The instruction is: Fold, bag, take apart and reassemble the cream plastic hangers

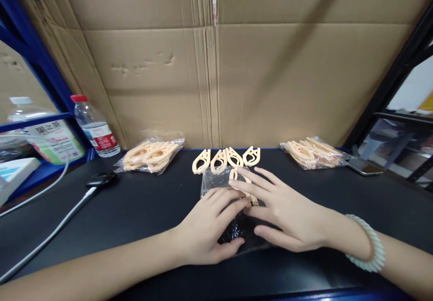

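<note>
Because both hands lie over it, the beige piece (232, 175) shows only in part, under the right fingertips and just beyond the left ones. It meets the clear bag (210, 183) there, though I cannot tell whether it is inside or on top. Its long axis seems to run away from the person, with the narrow far end leaning left and the near end lost beneath the fingers.

The left hand (206, 222) rests palm down, thumb well apart from the fingers, closed around nothing; it probably steadies the bag. The right hand (287, 213) is spread wide, its fingers slanting across the piece, likely so that it and the slippery film stay flat.

Just beyond the grip stand four loose pieces (196, 163) in a row, probably set there for easy reach. Their rounded ends face the hands and their pronged ends point away; the third from the left tilts left, the others right.

Farther out, a left pack (152, 155) and a right pack (313, 153) lie on either side of the grip, perhaps to leave the middle free. Beyond the left pack stands a bottle (101, 134); past the right pack lies a phone (365, 166).
</note>
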### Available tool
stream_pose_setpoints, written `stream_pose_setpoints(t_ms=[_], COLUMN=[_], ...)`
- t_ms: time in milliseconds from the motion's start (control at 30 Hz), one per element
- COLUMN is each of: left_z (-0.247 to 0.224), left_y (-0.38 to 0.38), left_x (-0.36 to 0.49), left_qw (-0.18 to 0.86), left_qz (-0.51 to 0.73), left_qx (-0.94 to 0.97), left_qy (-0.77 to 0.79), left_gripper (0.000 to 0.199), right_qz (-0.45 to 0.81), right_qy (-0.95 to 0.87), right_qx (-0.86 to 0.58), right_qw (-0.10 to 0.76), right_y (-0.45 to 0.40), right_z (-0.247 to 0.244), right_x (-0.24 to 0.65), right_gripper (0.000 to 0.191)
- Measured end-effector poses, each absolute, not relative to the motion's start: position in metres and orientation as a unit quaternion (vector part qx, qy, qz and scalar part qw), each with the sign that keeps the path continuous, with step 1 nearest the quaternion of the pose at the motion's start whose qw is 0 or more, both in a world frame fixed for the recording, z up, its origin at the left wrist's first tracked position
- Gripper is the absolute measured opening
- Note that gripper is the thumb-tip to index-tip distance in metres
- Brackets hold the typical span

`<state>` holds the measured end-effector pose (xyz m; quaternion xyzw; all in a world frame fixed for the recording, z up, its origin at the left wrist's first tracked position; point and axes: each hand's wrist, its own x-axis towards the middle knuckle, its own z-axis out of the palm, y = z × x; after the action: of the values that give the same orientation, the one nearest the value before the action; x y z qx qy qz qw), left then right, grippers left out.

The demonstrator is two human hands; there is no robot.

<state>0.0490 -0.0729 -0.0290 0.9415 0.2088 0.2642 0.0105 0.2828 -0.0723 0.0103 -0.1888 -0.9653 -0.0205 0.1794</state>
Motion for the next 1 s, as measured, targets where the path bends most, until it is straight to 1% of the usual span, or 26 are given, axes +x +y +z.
stream_pose_setpoints(t_ms=[67,133,167,200,267,367,433,467,567,700,767,833,900,933,1000], left_z=[-0.028,-0.027,-0.027,-0.027,-0.027,-0.027,-0.027,-0.027,-0.029,-0.032,-0.033,-0.034,-0.035,-0.035,-0.036], left_y=[-0.073,-0.073,-0.073,-0.073,-0.074,-0.074,-0.074,-0.074,-0.073,-0.071,-0.071,-0.071,-0.070,-0.070,-0.070], left_x=[0.049,0.049,0.049,0.049,0.048,0.046,0.045,0.044,0.042,0.041,0.040,0.040,0.040,0.039,0.039], left_qw=[0.021,0.024,0.023,0.020,0.018,0.025,0.042,0.051,0.066,0.064,0.063,0.064,0.064,0.063,0.057], left_qz=[0.262,0.270,0.278,0.289,0.314,0.355,0.381,0.391,0.414,0.424,0.422,0.421,0.420,0.419,0.419], left_qx=[0.943,0.943,0.942,0.940,0.934,0.919,0.909,0.904,0.892,0.890,0.892,0.893,0.894,0.894,0.896], left_qy=[0.204,0.195,0.189,0.182,0.173,0.167,0.165,0.165,0.168,0.156,0.150,0.148,0.145,0.143,0.140], left_gripper=[0.055,0.047,0.044,0.042,0.037,0.029,0.026,0.026,0.028,0.033,0.035,0.038,0.041,0.042,0.044], right_qz=[0.027,0.037,0.023,0.008,-0.019,-0.016,-0.008,-0.005,0.001,0.023,0.034,0.046,0.049,0.039,-0.007], right_qy=[-0.948,-0.904,-0.885,-0.881,-0.896,-0.917,-0.916,-0.916,-0.915,-0.911,-0.911,-0.916,-0.915,-0.910,-0.898], right_qx=[-0.183,-0.226,-0.252,-0.275,-0.321,-0.380,-0.392,-0.396,-0.401,-0.411,-0.411,-0.396,-0.389,-0.391,-0.383], right_qw=[0.258,0.361,0.390,0.386,0.306,0.122,0.078,0.065,0.040,0.006,0.011,0.044,0.096,0.131,0.217], right_y=[-0.060,-0.035,-0.018,0.001,0.040,0.087,0.105,0.109,0.105,0.073,0.050,0.026,0.003,-0.009,-0.031], right_z=[0.012,0.010,0.008,0.003,-0.008,-0.025,-0.030,-0.030,-0.020,-0.003,0.000,-0.002,-0.006,-0.006,-0.003], right_x=[0.288,0.297,0.302,0.308,0.318,0.327,0.327,0.327,0.328,0.342,0.352,0.363,0.371,0.374,0.377], right_gripper=[0.025,0.025,0.026,0.030,0.047,0.077,0.085,0.085,0.077,0.062,0.057,0.049,0.035,0.029,0.024])
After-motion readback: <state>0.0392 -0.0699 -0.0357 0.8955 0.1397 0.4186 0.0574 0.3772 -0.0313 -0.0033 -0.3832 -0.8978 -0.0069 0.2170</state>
